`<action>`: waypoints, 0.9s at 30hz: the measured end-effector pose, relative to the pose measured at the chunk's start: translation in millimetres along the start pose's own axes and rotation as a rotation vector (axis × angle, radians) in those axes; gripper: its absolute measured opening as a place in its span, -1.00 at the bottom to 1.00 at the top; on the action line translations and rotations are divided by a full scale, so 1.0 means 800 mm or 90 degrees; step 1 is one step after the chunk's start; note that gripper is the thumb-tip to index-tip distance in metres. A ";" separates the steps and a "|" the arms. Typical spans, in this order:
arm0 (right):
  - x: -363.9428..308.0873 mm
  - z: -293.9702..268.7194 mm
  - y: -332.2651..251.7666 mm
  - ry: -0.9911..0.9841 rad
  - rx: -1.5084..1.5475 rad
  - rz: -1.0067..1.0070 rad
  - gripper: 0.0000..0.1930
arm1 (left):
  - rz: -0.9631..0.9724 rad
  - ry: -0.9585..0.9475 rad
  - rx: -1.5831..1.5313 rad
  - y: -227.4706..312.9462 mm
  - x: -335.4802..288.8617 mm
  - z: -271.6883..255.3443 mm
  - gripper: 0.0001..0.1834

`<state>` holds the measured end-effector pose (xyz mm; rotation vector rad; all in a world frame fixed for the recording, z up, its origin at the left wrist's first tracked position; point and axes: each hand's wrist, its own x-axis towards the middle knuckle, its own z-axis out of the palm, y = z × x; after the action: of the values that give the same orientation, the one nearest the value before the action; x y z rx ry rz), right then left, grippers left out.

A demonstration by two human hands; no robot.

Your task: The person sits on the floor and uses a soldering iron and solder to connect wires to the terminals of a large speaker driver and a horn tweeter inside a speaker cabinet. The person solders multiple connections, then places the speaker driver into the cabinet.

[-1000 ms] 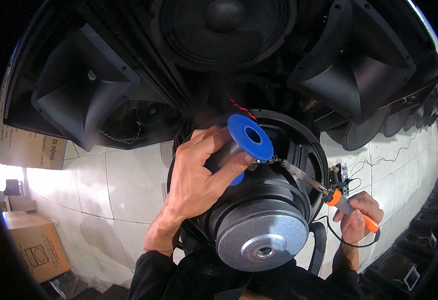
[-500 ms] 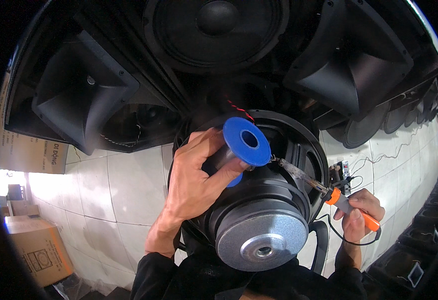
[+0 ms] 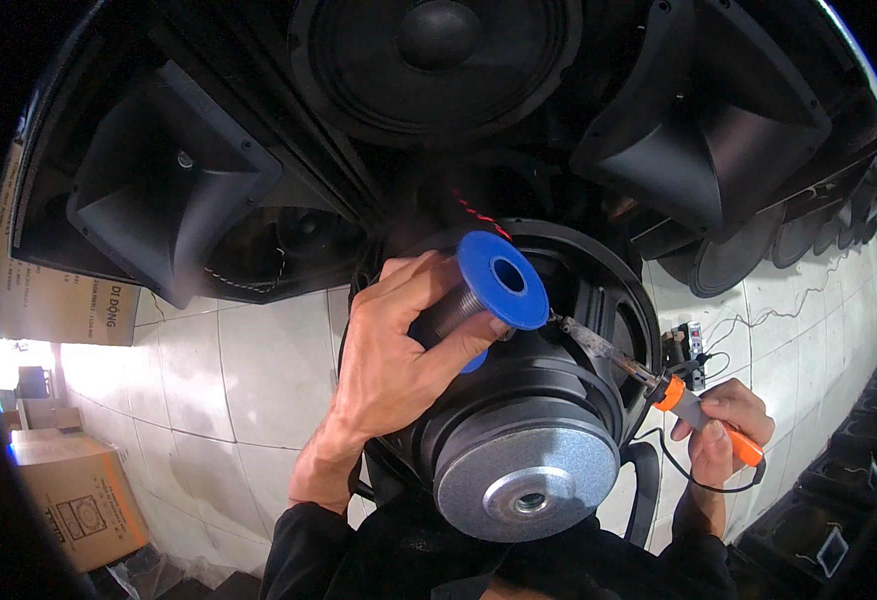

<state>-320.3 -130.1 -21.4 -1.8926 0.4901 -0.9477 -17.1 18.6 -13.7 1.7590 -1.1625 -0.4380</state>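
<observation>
My left hand (image 3: pixel 393 340) is wrapped round a spool of solder wire (image 3: pixel 478 275) with blue flanges, held above the basket of a large loudspeaker driver. My right hand (image 3: pixel 723 425) grips the orange and grey handle of a soldering iron (image 3: pixel 680 398). The iron's tip points left and sits close by the spool's right edge, near the driver's frame; whether it touches anything is too small to tell. The driver (image 3: pixel 608 270) lies back side up, its round silver magnet (image 3: pixel 488 490) toward me. A twisted red wire (image 3: pixel 480 217) runs behind the spool.
Black speaker cabinets with a horn (image 3: pixel 703 130) and a woofer (image 3: pixel 438 70) stand at the far side. A power strip (image 3: pixel 695 355) with cables lies on the tiled floor (image 3: pixel 188 380) at right. Cardboard boxes (image 3: pixel 78 500) stand at left; more black drivers line the right edge.
The blue spool has shifted slightly to the right and tilted a little in my left hand. My right hand and the soldering iron have hardly moved.
</observation>
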 end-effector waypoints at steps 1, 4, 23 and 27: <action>0.001 -0.001 0.000 -0.004 -0.006 -0.006 -0.76 | -0.006 0.009 -0.009 0.001 0.001 0.001 -0.59; 0.002 -0.007 0.004 -0.019 -0.031 -0.025 -0.77 | -0.013 0.021 -0.020 0.004 0.005 0.002 -0.60; 0.009 0.008 -0.019 -0.030 -0.167 -0.175 -0.82 | 0.034 0.005 0.001 -0.001 -0.011 -0.013 -0.58; 0.013 0.005 -0.018 -0.054 -0.174 -0.230 -0.81 | 0.015 0.001 -0.002 0.000 -0.011 -0.012 -0.57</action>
<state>-311.8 -127.7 -5.8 -2.3109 0.2379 -1.0675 -14.7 31.2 -10.6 1.7402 -1.1804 -0.4247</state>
